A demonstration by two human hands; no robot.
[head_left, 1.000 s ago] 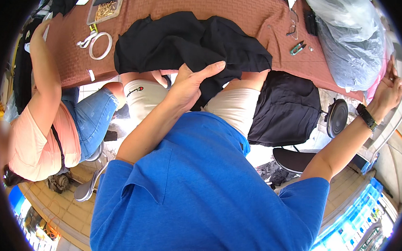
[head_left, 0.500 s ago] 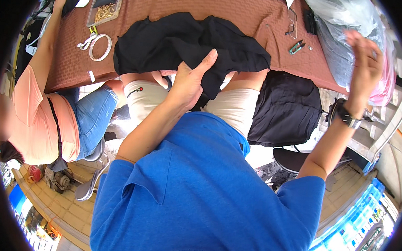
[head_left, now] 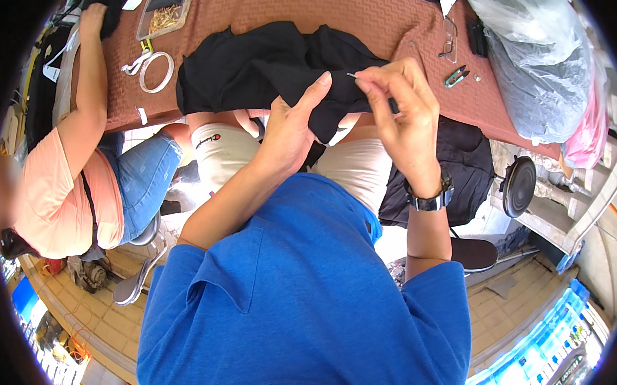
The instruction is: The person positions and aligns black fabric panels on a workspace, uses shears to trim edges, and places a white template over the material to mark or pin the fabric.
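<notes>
A black garment (head_left: 259, 70) lies bunched on the brown-red cloth-covered table (head_left: 371, 20), one edge hanging toward my lap. My left hand (head_left: 291, 126) grips that hanging edge, fingers stretched up along the fabric. My right hand (head_left: 398, 110) pinches a thin sewing needle (head_left: 353, 75) between thumb and fingertips, its point at the garment just right of my left fingertips. A dark watch (head_left: 432, 198) sits on my right wrist.
A person in a peach shirt (head_left: 53, 195) sits at my left, one arm on the table. A roll of white tape (head_left: 155, 72), a clear box of small parts (head_left: 165, 7), small snips (head_left: 457, 75), and plastic-wrapped bundles (head_left: 541, 72) lie on the table. A black bag (head_left: 468, 158) sits at my right.
My right hand swung in from far out at the right to the garment, now holding the needle against the fabric. My left hand kept its grip on the cloth.
</notes>
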